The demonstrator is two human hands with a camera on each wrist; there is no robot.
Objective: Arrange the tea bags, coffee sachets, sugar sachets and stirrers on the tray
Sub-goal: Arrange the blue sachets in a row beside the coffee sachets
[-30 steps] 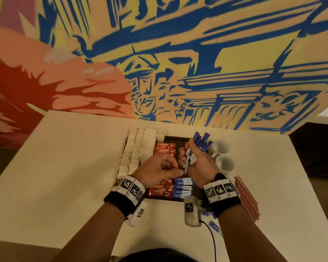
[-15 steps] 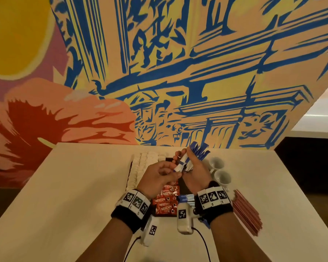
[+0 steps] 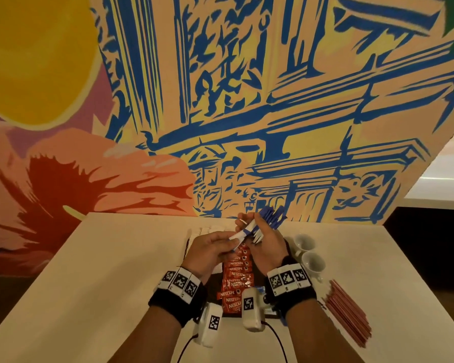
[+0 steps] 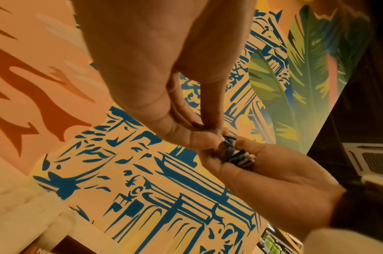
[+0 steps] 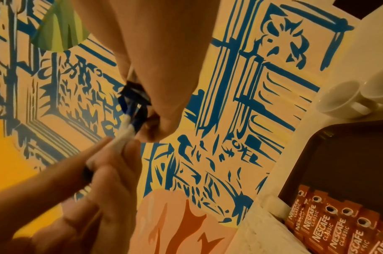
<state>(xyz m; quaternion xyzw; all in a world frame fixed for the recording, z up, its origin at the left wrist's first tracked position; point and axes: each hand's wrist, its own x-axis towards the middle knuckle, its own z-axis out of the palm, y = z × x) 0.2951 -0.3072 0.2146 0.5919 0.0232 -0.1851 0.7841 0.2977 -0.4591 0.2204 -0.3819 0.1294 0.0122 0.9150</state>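
Note:
My right hand grips a fanned bundle of blue-and-white sugar sachets above the far end of the dark tray. My left hand pinches the white end of one sachet that sticks out of the bundle. The left wrist view shows thumb and forefinger closed on that sachet. The right wrist view shows the bundle in the right fist. Red coffee sachets lie in a row on the tray. White packets lie along its left side, mostly hidden by my hands.
Two white cups stand on the table right of the tray. A stack of red-brown stirrers lies near the table's right edge. A painted wall rises just behind the table. A few blue sachets show on the tray's near end.
Both hands have risen from over the tray. The left hand, which was beside the bundle, now pinches one sachet sticking out of it.

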